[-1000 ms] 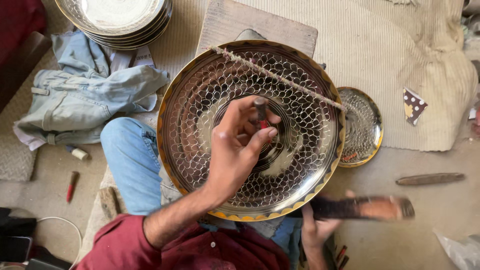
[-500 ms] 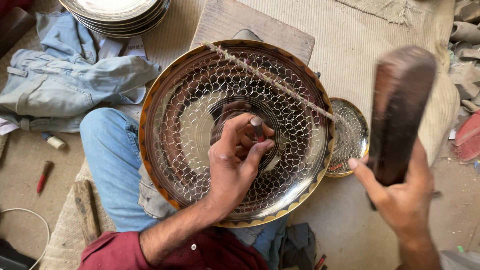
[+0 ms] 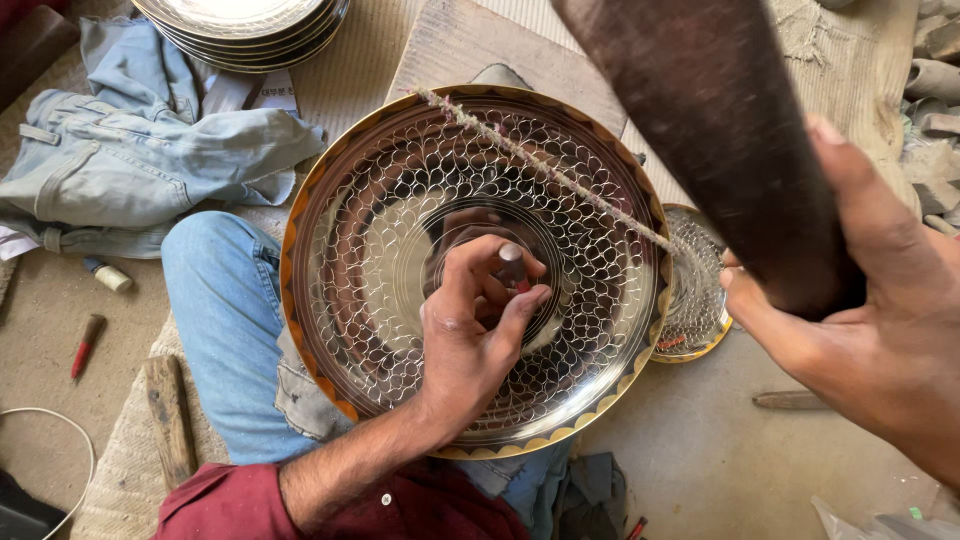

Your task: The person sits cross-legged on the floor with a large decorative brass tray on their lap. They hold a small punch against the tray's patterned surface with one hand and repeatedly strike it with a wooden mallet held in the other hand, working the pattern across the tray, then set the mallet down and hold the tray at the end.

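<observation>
Raised higher and nearer the camera since half a second ago, the dark wooden mallet [image 3: 710, 140] is clamped in the right hand [image 3: 860, 330]. Left hand [image 3: 480, 335] pinches a small punch [image 3: 511, 262] on the engraved brass tray [image 3: 350, 250] across the lap. No packaging or signs show clearly.

blurred and cut off at the top edge: the dark mallet [image 3: 700, 130] gripped by the right hand [image 3: 870, 310], itself cropped at the right edge. mostly hidden inside the left hand [image 3: 480, 330]: a small punch [image 3: 511, 256]. half covered by the tray [image 3: 340, 230]: a smaller dish [image 3: 700, 300]. cropped at top: stacked plates [image 3: 240, 25].
</observation>
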